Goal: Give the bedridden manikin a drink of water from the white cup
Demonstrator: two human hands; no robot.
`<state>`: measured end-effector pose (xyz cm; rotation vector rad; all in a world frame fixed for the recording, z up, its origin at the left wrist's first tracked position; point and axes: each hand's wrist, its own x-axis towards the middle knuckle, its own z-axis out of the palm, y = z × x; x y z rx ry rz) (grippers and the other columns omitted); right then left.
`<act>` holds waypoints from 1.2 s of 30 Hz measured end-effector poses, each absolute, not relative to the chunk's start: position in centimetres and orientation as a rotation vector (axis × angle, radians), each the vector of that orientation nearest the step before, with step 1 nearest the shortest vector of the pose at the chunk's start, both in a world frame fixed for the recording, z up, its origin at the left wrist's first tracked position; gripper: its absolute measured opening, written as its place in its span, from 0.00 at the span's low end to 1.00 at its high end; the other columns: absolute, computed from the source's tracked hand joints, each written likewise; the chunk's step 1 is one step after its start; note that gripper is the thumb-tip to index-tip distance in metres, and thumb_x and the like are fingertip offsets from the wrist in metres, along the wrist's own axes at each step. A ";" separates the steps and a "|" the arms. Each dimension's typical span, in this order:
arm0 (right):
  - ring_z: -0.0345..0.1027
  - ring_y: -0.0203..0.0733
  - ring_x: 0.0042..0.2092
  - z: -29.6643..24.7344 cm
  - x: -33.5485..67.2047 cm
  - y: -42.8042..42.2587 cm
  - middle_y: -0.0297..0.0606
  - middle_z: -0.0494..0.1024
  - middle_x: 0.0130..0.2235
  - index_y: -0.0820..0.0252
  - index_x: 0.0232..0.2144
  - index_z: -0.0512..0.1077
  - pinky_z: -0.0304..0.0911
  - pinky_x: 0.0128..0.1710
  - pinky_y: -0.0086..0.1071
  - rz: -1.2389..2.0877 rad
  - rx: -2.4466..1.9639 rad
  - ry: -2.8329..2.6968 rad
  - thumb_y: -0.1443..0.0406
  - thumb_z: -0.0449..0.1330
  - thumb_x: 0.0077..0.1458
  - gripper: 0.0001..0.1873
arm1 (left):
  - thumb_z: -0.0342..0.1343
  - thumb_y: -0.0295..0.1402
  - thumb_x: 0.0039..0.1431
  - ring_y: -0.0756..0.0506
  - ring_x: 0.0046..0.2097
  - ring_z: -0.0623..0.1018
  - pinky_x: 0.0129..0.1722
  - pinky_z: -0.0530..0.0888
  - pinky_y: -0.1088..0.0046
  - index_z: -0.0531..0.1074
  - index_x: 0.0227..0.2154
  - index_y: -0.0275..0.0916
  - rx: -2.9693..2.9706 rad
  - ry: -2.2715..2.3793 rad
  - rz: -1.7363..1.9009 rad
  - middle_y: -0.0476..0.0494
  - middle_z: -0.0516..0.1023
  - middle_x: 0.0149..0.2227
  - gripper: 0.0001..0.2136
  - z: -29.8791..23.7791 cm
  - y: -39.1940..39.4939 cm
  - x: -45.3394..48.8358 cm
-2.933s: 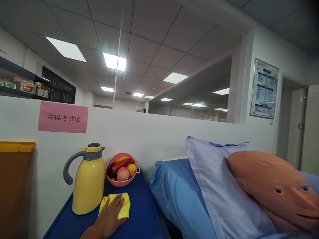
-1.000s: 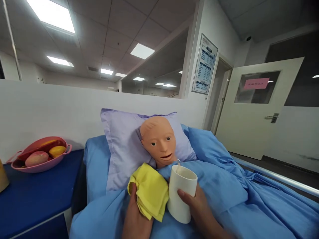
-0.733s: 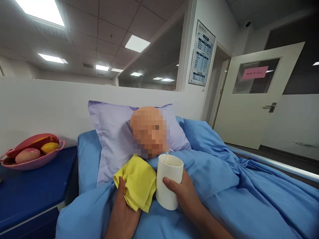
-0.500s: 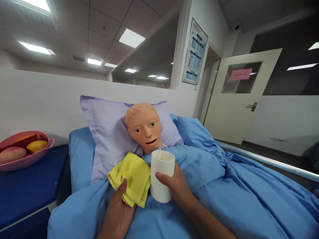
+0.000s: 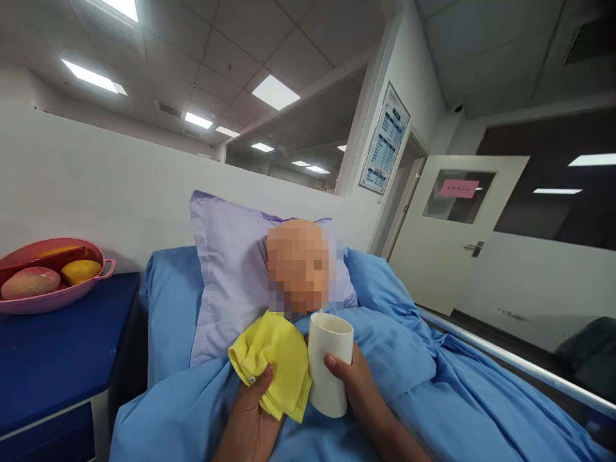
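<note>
My left hand (image 5: 255, 410) is closed on a folded yellow towel (image 5: 276, 362), its thumb lying over the front edge. Just right of the towel, my right hand (image 5: 359, 385) wraps a white cup (image 5: 327, 385) from the right side. The cup stands nearly upright, and a thin pale piece, perhaps a straw or a handle, pokes above its rim. What the cup holds cannot be seen. Behind both hands, the head of a manikin (image 5: 298, 263) rests on a lilac pillow (image 5: 228, 276); a blue quilt (image 5: 389, 346) covers the body below it.
At left, a pink basket (image 5: 52, 301) of fruit stands on a dark blue bedside cabinet (image 5: 62, 359). A pale bed rail (image 5: 520, 362) runs along the right side. Behind the bed is a white partition (image 5: 110, 186), with an open door (image 5: 428, 250) to the right.
The view has shifted and tilted, so the scene sits lower and the bed further right. Both hands keep their hold on the towel and cup, close below the manikin's head.
</note>
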<state>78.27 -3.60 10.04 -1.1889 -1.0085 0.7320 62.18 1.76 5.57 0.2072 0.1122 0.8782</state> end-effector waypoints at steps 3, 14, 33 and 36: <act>0.71 0.44 0.32 9.9 78.2 -3.3 0.40 0.79 0.35 0.58 0.45 0.69 0.67 0.30 0.36 0.742 -1.177 -0.975 0.46 0.69 0.40 0.34 | 0.54 0.25 0.62 0.39 0.59 0.72 0.65 0.64 0.54 0.78 0.46 0.40 0.228 0.031 0.827 0.39 0.78 0.52 0.13 4.9 2.2 62.3; 0.73 0.49 0.38 9.6 78.2 -3.9 0.43 0.79 0.40 0.60 0.46 0.70 0.69 0.36 0.39 0.779 -1.095 -1.015 0.48 0.68 0.44 0.31 | 0.56 0.24 0.60 0.38 0.58 0.73 0.64 0.65 0.54 0.75 0.50 0.39 0.279 0.084 0.817 0.38 0.79 0.51 0.16 6.0 1.5 61.4; 0.73 0.48 0.36 9.9 78.4 -4.4 0.40 0.79 0.38 0.57 0.44 0.73 0.67 0.35 0.38 0.874 -0.971 -1.061 0.51 0.66 0.47 0.24 | 0.57 0.24 0.60 0.37 0.61 0.71 0.65 0.64 0.53 0.65 0.60 0.37 0.311 0.089 0.763 0.36 0.75 0.56 0.24 7.4 0.7 60.7; 0.73 0.49 0.39 9.9 78.4 -4.4 0.42 0.79 0.40 0.58 0.45 0.73 0.67 0.37 0.39 0.873 -0.959 -1.049 0.52 0.65 0.48 0.24 | 0.59 0.24 0.59 0.37 0.60 0.71 0.64 0.65 0.52 0.66 0.59 0.37 0.350 0.167 0.791 0.36 0.75 0.57 0.25 7.4 0.6 60.7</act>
